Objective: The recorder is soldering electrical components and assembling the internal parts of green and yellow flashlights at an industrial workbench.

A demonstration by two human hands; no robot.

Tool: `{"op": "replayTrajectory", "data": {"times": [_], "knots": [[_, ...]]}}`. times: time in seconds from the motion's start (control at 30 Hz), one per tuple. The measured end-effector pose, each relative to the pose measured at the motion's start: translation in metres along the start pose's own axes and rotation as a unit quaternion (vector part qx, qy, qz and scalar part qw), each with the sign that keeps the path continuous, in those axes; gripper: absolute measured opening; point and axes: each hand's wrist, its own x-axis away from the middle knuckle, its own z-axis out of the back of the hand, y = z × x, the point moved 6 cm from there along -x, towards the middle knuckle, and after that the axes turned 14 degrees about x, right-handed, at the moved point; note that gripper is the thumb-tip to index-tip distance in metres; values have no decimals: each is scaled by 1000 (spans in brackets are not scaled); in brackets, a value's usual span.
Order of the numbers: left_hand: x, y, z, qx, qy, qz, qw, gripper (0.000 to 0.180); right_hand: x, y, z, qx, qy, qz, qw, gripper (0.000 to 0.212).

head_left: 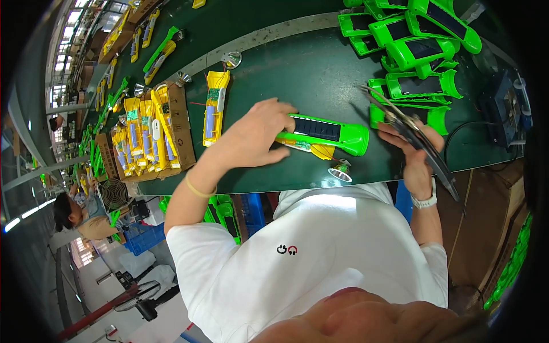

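Observation:
My left hand (257, 134) curls around the left end of a green flashlight housing (350, 139) with a dark solar panel on top, fingers above and thumb below. Under the housing shows a yellow inner body (323, 151), wired to a small reflector (341, 171) near the table's front edge. In my right hand (420, 163) is a long dark tool (426, 146) with thin pointed tips, tilted up and to the left. Motion blurs it, so its exact kind is unclear. Left of my left hand lies another yellow body (215, 108) with a circuit board and a reflector (231, 60).
Green housings with panels (423, 51) pile up at the far right. A cardboard box (182, 128) full of yellow bodies stands on the left. A blue device (500, 100) with a cable sits at the right edge. Another person (91, 220) is at far left.

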Motion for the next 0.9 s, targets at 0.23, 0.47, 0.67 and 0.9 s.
{"op": "replayTrajectory", "data": {"times": [0.23, 0.47, 0.67, 0.9], "knots": [[7, -30, 77, -59, 145, 71, 985, 40, -14, -13, 21, 58, 90, -4, 994, 63], [-1, -204, 211, -139, 154, 286, 936, 51, 33, -16, 88, 234, 150, 31, 960, 56], [-16, -249, 229, 52, 124, 395, 909, 60, 5, 8, 24, 79, 82, -34, 993, 51], [0, -312, 303, -156, 330, 403, 839, 41, -70, -2, -45, 109, 63, 24, 992, 57]]}}
